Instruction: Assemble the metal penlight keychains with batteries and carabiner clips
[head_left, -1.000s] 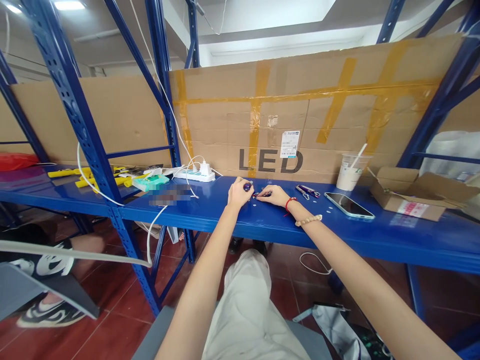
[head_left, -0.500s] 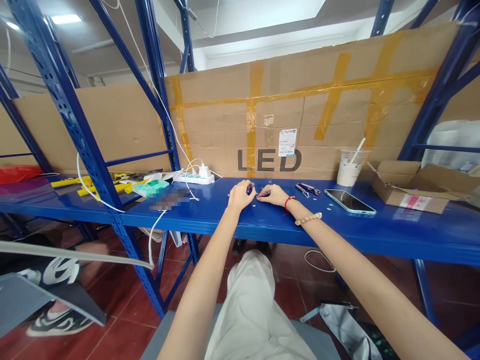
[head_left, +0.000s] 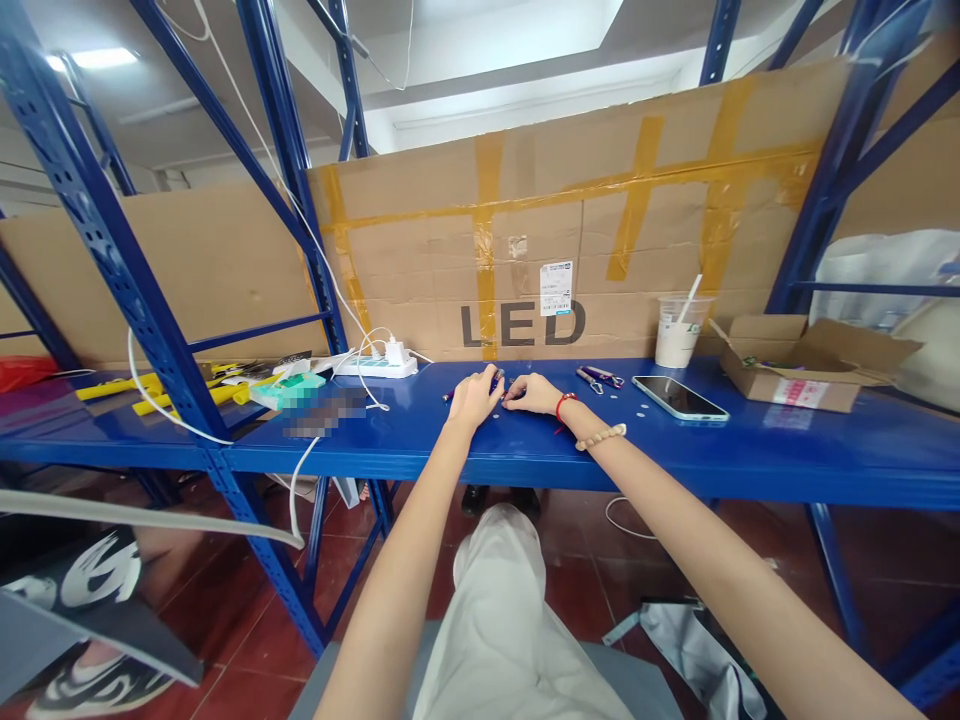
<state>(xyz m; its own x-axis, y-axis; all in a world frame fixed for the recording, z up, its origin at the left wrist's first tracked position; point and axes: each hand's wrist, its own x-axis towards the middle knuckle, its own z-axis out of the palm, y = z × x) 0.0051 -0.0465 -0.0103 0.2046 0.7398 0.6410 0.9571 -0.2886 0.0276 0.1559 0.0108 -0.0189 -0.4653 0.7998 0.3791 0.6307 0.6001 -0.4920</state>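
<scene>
My left hand [head_left: 475, 398] rests on the blue shelf [head_left: 420, 440], its fingers curled around a small dark purple item [head_left: 449, 396]. One end of that item shows beside the palm and its shiny part by the fingertips; its exact kind is hidden. My right hand [head_left: 531, 393] is pinched close to the left fingertips. Whatever lies between its fingers is too small to name. It wears a red string and a beaded bracelet [head_left: 601, 437]. To its right lie slim dark purple pieces with metal clips [head_left: 592, 379]. Small pale bits are scattered around the hands.
A phone [head_left: 679, 397], a cup with a straw [head_left: 679, 332] and an open cardboard box [head_left: 806, 370] stand to the right. On the left are a white power strip [head_left: 382, 366], cables and yellow tools [head_left: 217, 393]. Taped cardboard [head_left: 420, 260] backs the shelf. A person sits at far left.
My view has turned slightly to the right, so the scene sits further left. The purple item's end now shows left of my left hand. Both hands stay close together.
</scene>
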